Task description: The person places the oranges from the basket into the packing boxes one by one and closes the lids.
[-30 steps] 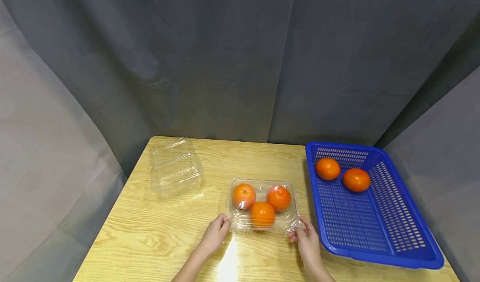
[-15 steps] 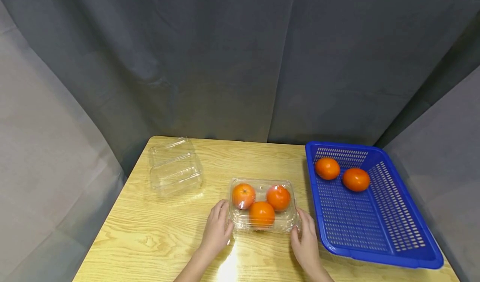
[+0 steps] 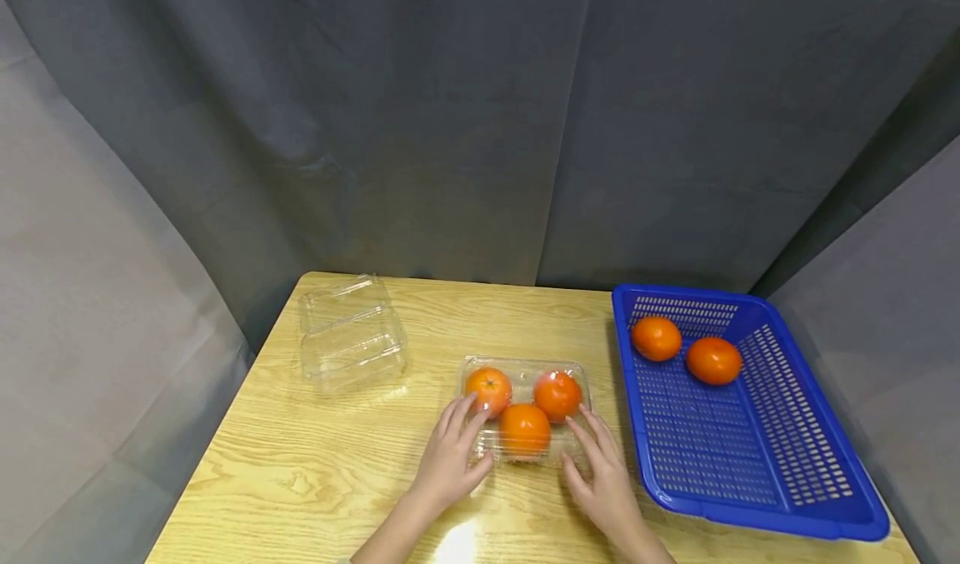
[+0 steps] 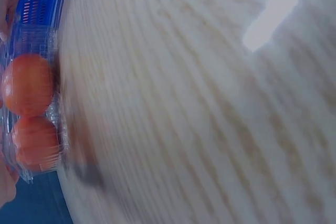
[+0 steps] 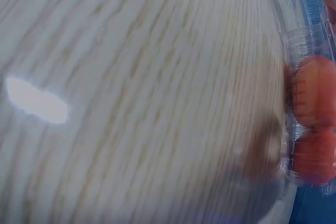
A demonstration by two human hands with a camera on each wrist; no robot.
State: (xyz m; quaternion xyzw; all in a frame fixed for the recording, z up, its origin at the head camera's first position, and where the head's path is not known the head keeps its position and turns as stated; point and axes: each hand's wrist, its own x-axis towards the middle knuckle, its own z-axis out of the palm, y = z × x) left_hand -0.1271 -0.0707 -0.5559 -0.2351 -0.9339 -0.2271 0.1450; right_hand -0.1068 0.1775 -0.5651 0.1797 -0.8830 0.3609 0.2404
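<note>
A clear plastic fruit box (image 3: 523, 367) with three round orange fruits (image 3: 524, 431) inside sits in the middle of the table. Over its front left corner my left hand (image 3: 448, 461) lies with extended, spread fingers, the tips overlapping the left fruit in the head view. My right hand (image 3: 604, 479) mirrors it at the front right corner, fingers spread and fingertips near the right fruit. Both wrist views show the box from the side, with two fruits behind its ribbed clear wall (image 4: 39, 38). Neither hand grips anything.
A blue plastic basket (image 3: 806, 520) stands at the right, with two orange fruits (image 3: 686, 350) near its back. Another clear plastic box (image 3: 352, 339) lies at the back left of the wooden table (image 3: 300, 481). Grey curtains (image 3: 450, 131) surround the table.
Both hands have let go of the box's front corners, where they pinched the edge, and moved inward over its front with fingers spread. The box has stayed in place.
</note>
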